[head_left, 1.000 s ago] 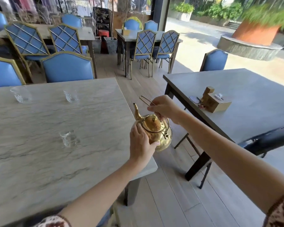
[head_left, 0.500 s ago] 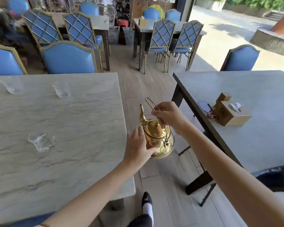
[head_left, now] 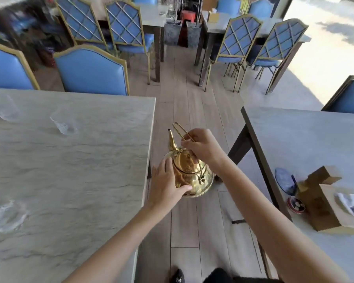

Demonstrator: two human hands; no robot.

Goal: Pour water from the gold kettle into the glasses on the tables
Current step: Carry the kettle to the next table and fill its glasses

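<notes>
The gold kettle [head_left: 189, 170] hangs over the wooden floor between the two tables, its spout pointing to 12 o'clock. The right hand [head_left: 202, 147] is closed around its wire handle, and the left hand [head_left: 166, 185] lies open against its body at 9 o'clock. Blurred glasses [head_left: 62, 125] stand on the marble table [head_left: 90, 170] at 10 o'clock.

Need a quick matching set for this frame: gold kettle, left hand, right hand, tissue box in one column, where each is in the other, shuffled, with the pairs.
Column 1
1. gold kettle
2. left hand
3. right hand
4. tissue box

Column 2
A. gripping the wire handle from above
B. on the grey table at right, tissue sticking out
C. pressed against the kettle's side
D. held over the floor in the aisle between the two tables

Pairs: 1-D, 2-C, 3-A, 4-B
</notes>
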